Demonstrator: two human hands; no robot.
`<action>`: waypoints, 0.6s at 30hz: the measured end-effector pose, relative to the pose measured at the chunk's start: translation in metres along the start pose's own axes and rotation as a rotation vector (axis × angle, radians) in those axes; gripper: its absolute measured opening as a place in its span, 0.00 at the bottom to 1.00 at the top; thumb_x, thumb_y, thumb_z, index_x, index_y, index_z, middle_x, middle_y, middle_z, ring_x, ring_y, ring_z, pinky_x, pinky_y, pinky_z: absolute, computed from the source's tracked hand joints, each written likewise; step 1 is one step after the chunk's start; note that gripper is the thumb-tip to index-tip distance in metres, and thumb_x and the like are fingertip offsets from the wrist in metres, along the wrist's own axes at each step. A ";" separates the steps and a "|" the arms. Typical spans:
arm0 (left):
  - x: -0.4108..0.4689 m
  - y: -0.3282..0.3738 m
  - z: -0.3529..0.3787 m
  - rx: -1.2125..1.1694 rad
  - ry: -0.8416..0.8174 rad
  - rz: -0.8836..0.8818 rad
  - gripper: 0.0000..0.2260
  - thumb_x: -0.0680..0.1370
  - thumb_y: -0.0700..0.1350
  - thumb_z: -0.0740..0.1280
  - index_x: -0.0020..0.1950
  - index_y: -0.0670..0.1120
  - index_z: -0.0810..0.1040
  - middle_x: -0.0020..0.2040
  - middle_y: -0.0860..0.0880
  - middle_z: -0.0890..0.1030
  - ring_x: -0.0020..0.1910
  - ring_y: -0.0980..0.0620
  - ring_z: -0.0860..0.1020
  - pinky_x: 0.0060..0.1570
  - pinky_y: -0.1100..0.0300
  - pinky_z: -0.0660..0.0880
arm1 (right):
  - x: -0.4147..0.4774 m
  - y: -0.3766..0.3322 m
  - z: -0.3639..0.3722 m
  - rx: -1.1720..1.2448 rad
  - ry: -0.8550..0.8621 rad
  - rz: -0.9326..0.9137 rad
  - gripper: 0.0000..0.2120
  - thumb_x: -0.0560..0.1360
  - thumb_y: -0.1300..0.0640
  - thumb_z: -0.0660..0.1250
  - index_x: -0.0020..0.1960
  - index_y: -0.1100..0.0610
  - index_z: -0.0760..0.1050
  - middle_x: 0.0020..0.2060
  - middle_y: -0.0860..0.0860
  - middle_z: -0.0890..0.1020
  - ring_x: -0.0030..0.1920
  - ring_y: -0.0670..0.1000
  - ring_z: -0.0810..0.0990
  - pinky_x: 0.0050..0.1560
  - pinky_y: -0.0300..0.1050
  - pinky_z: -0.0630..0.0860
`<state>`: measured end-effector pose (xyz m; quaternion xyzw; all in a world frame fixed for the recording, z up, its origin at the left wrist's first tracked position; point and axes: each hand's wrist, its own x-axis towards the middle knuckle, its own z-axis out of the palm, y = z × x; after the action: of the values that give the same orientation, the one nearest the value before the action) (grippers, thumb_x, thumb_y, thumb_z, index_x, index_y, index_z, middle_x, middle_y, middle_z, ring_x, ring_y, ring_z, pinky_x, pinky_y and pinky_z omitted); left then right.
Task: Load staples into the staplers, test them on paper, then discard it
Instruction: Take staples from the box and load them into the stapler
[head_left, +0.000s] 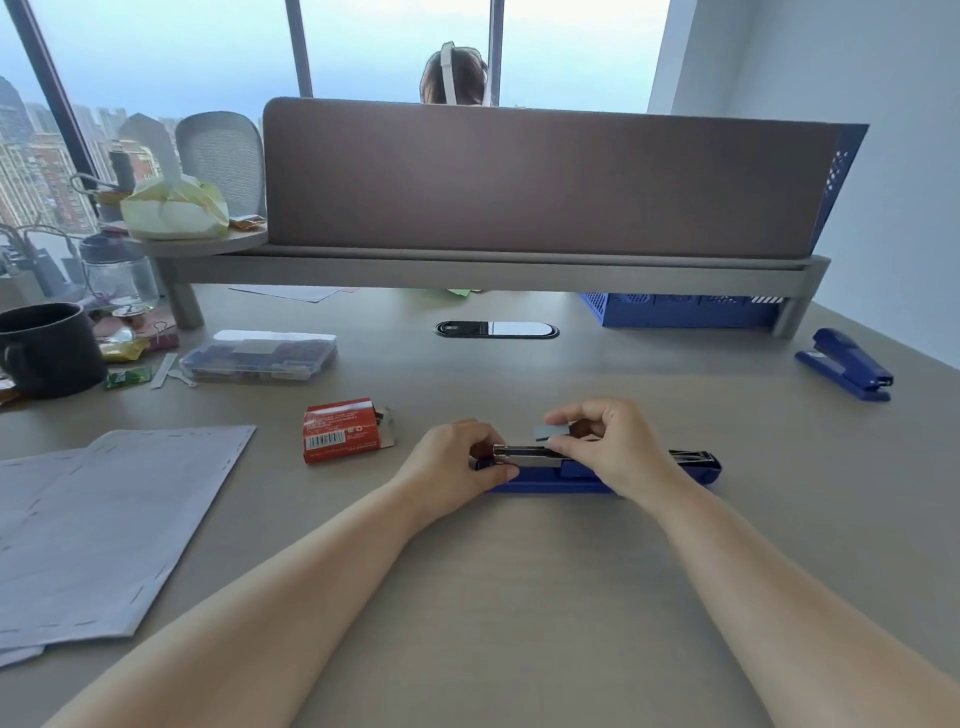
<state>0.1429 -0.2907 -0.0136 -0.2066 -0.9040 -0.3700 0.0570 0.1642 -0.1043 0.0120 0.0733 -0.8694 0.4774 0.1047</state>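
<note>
A blue stapler (696, 464) lies flat and folded open on the desk in front of me, its metal staple channel (530, 455) exposed. My left hand (457, 462) grips the stapler's left end. My right hand (605, 441) pinches a grey strip of staples (551, 432) just above the channel. A red staple box (340, 429), its flap open, sits left of my hands. A second blue stapler (847, 364) rests closed at the far right. Sheets of paper (104, 525) marked with rows of staples lie at the left.
A clear plastic case (260, 356) and a black mug (49, 348) stand at the back left among small clutter. A raised shelf with a brown divider panel (519, 182) crosses the back; a blue basket (675, 310) sits under it. A person's head shows behind the panel.
</note>
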 end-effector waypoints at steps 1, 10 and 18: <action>0.000 0.000 0.000 -0.002 0.002 0.002 0.08 0.69 0.47 0.72 0.44 0.46 0.79 0.42 0.51 0.77 0.36 0.55 0.72 0.45 0.58 0.73 | -0.001 0.000 0.000 -0.014 0.002 -0.011 0.08 0.68 0.63 0.73 0.46 0.55 0.81 0.30 0.47 0.76 0.32 0.46 0.74 0.36 0.29 0.71; -0.004 0.002 -0.001 -0.002 0.001 0.011 0.08 0.69 0.48 0.73 0.43 0.45 0.80 0.43 0.47 0.80 0.42 0.49 0.77 0.46 0.53 0.76 | -0.011 0.001 0.008 -0.108 -0.033 -0.143 0.06 0.70 0.62 0.71 0.41 0.51 0.81 0.34 0.41 0.80 0.35 0.35 0.77 0.37 0.26 0.71; -0.005 0.003 -0.002 0.001 -0.003 0.016 0.09 0.69 0.48 0.73 0.44 0.45 0.80 0.44 0.47 0.80 0.41 0.50 0.76 0.46 0.55 0.75 | -0.011 0.002 0.007 -0.151 -0.048 -0.160 0.05 0.70 0.62 0.70 0.45 0.55 0.82 0.37 0.46 0.82 0.37 0.41 0.78 0.41 0.32 0.73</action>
<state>0.1482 -0.2917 -0.0112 -0.2143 -0.9025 -0.3689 0.0586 0.1735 -0.1090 0.0041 0.1459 -0.8965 0.3985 0.1269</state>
